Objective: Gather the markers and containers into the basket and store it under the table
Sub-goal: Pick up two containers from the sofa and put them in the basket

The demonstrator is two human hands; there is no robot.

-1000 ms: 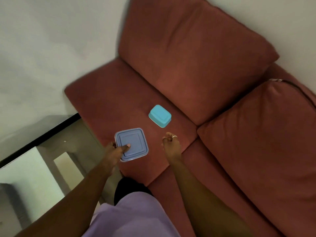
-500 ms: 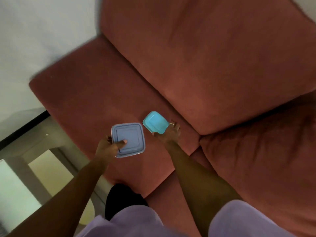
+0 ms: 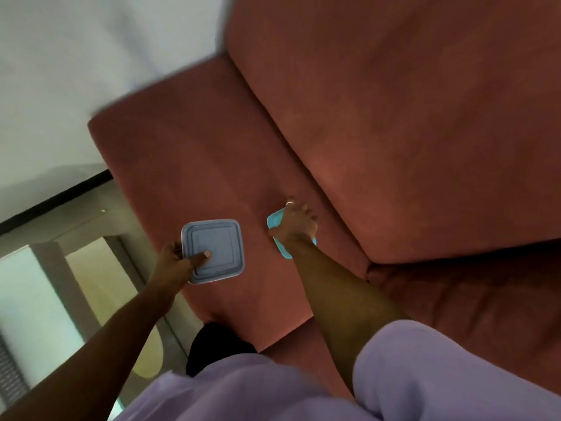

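Nearest the camera, the person's lilac sleeve (image 3: 440, 369) fills the lower frame. Beyond it, the left hand (image 3: 174, 264) holds the lidded grey-blue container (image 3: 214, 250) by its near-left corner, thumb on the lid, above the front edge of the sofa seat (image 3: 188, 159). Further in, the right hand (image 3: 296, 223) is spread over the small turquoise container (image 3: 280, 235), which lies on the seat toward the rear crease where the back cushion (image 3: 409, 117) meets it. Fingers cover most of it; whether they have closed around it cannot be told.

Assessment: the step in hand is securing the turquoise container. Fingers should wrap its long sides before lifting, keeping it level. The other container should stay flat so its lid remains seated. Neither basket nor markers are in view.
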